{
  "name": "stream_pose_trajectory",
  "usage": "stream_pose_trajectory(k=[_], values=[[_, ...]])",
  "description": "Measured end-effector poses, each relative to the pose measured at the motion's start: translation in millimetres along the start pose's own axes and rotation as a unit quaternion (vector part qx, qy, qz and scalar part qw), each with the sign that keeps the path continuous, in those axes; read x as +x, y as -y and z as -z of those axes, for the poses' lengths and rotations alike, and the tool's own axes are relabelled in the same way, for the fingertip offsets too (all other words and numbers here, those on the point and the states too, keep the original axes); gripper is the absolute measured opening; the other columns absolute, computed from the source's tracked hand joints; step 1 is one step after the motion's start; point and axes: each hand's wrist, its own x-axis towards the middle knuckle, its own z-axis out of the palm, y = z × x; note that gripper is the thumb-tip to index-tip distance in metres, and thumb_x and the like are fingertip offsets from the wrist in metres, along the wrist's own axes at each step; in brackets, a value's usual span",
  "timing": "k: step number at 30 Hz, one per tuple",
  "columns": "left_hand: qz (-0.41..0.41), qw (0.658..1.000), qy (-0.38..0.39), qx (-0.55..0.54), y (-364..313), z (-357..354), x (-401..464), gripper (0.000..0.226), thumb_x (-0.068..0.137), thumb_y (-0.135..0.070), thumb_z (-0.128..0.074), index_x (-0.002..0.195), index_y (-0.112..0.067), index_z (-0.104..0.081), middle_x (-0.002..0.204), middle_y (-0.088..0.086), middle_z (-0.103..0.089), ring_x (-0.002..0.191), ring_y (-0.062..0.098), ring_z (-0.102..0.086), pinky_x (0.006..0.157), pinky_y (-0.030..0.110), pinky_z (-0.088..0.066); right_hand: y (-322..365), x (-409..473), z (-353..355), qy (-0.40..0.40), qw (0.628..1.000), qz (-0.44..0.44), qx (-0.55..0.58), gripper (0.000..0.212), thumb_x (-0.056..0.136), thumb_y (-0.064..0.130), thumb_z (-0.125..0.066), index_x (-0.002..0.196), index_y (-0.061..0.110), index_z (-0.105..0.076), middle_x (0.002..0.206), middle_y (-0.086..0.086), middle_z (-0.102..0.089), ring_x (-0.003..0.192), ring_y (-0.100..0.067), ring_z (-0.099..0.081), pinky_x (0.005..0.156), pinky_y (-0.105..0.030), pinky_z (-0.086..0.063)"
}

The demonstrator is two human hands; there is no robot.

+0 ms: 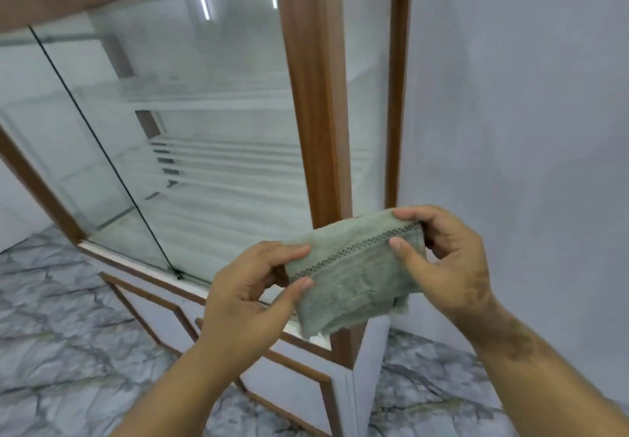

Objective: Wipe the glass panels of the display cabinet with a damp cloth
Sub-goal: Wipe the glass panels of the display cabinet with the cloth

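Up at eleven o'clock from my left hand (252,287) and right hand (442,259), both pinching the folded cloth (354,273) lengthwise, waits the front glass panel (204,113), left hand nearer.

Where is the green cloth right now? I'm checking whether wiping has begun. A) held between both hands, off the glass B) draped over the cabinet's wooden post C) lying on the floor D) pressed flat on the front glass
A: the left hand and right hand each pinch an end of the folded green cloth, held in front of the cabinet's glass panel without touching it.
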Motion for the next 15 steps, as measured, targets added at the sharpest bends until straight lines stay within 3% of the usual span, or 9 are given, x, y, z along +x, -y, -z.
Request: stream_pose_trajectory(k=[2,5,8,12,15], values=[[-0.069,0.992,-0.027,0.100,-3,-30,20,0.030,0.089,-0.030,-0.075,0.119,-0.030,-0.071,0.111,-0.010,-0.070,0.099,0.016,-0.071,0.076,0.034,-0.062,-18,35,24,0.025,0.999,0.041,0.001,0.053,0.086,-0.009,-0.075,0.102,0.042,-0.069,0.104,0.016,-0.072,0.097,-0.012,-0.071,0.085,-0.019,-0.057],[-0.101,0.968,-0.071,0.218,-14,-73,54,0.032,0.090,-0.032,-0.072,0.121,-0.035,-0.069,0.112,-0.008,-0.069,0.099,0.006,-0.069,0.078,0.027,-0.060,-39,92,53,0.061,0.994,0.072,0.056,0.063,0.090,-0.013,-0.068,0.100,0.049,-0.066,0.103,0.016,-0.070,0.094,-0.010,-0.069,0.081,-0.017,-0.054],[-0.134,0.939,-0.099,0.301,-28,-105,94,0.031,0.092,-0.024,-0.071,0.122,-0.028,-0.070,0.112,-0.006,-0.067,0.103,0.002,-0.066,0.084,0.022,-0.056,-49,149,70,0.087,0.984,0.129,0.086,0.041,0.090,-0.001,-0.066,0.100,0.039,-0.067,0.103,0.001,-0.065,0.094,-0.022,-0.066,0.083,-0.026,-0.055],[-0.188,0.840,-0.148,0.487,-44,-122,148,0.025,0.089,-0.017,-0.080,0.114,-0.016,-0.078,0.101,0.000,-0.074,0.087,0.024,-0.064,0.074,0.045,-0.051,-54,217,71,0.096,0.972,0.178,0.119,0.032,0.092,0.000,-0.069,0.091,0.032,-0.072,0.096,-0.002,-0.062,0.088,-0.020,-0.064,0.079,-0.025,-0.054],[-0.204,0.765,-0.183,0.583,-54,-121,182,0.025,0.090,-0.019,-0.080,0.115,-0.017,-0.078,0.100,-0.002,-0.075,0.091,0.026,-0.059,0.073,0.048,-0.050,-51,258,59,0.104,0.962,0.215,0.131,0.038,0.092,-0.012,-0.065,0.099,0.025,-0.070,0.099,0.001,-0.061,0.092,-0.016,-0.063,0.084,-0.022,-0.053]])
